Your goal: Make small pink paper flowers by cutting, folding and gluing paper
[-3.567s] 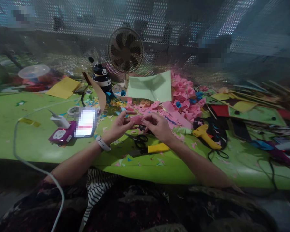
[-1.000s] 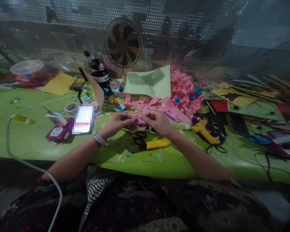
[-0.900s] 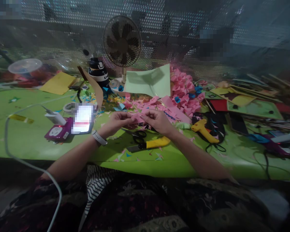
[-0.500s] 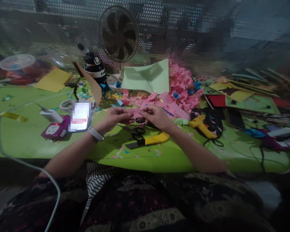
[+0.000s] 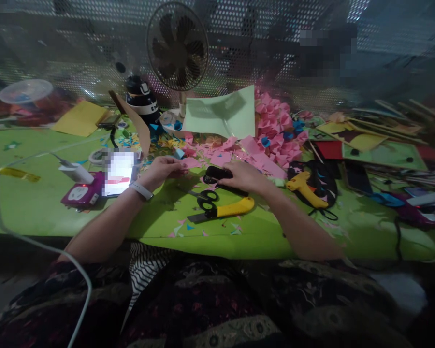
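My left hand (image 5: 162, 170) pinches a small folded pink paper piece (image 5: 190, 163) just above the green table (image 5: 39, 208). My right hand (image 5: 243, 177) is closed over a black stapler-like tool (image 5: 216, 173) that rests on the table just right of the pink piece. The two hands are a short way apart. Black-handled scissors (image 5: 204, 195) and a yellow utility knife (image 5: 229, 210) lie right in front of my hands.
A pile of folded pink paper pieces (image 5: 275, 130) and a pale green sheet (image 5: 221, 116) lie behind my hands. Also there: a fan (image 5: 177, 46), a black bottle (image 5: 141, 99), a lit phone (image 5: 118, 169), a yellow glue gun (image 5: 306, 188), a white cable (image 5: 7, 227).
Both hands held the pink piece together before. My right hand has let go of it, dropped to the table and closed on the black tool. My left hand keeps the pink piece.
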The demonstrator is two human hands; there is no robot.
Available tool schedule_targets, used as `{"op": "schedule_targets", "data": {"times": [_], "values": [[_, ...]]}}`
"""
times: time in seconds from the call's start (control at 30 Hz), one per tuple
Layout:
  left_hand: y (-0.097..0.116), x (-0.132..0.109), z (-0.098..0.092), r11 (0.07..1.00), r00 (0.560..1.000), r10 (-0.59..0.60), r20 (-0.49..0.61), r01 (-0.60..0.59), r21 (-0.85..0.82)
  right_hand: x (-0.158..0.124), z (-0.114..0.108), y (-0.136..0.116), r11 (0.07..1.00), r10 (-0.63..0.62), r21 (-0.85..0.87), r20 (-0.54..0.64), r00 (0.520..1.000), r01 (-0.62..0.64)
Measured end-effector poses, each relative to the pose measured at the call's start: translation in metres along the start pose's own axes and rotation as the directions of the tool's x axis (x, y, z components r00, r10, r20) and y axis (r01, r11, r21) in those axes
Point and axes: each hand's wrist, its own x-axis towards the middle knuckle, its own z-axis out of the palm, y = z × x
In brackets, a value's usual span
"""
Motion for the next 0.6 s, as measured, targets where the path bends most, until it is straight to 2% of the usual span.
{"op": "schedule_targets", "data": {"times": [0.07,0.23,0.6], "values": [[-0.005,0.0,0.002,0.999,0.998,-0.035,0.055,0.034,0.02,0.0,0.003,0.003,0.998,-0.07,0.008,0.018,0.997,0.07],[-0.007,-0.004,0.01,0.986,0.978,-0.165,0.13,0.166,0.007,0.004,0.007,0.008,0.966,-0.179,0.186,-0.018,0.984,0.179],[-0.007,-0.016,0.034,0.951,0.935,-0.307,0.178,0.309,0.016,0.004,0.006,0.009,0.938,-0.163,0.308,-0.014,0.987,0.159]]}}
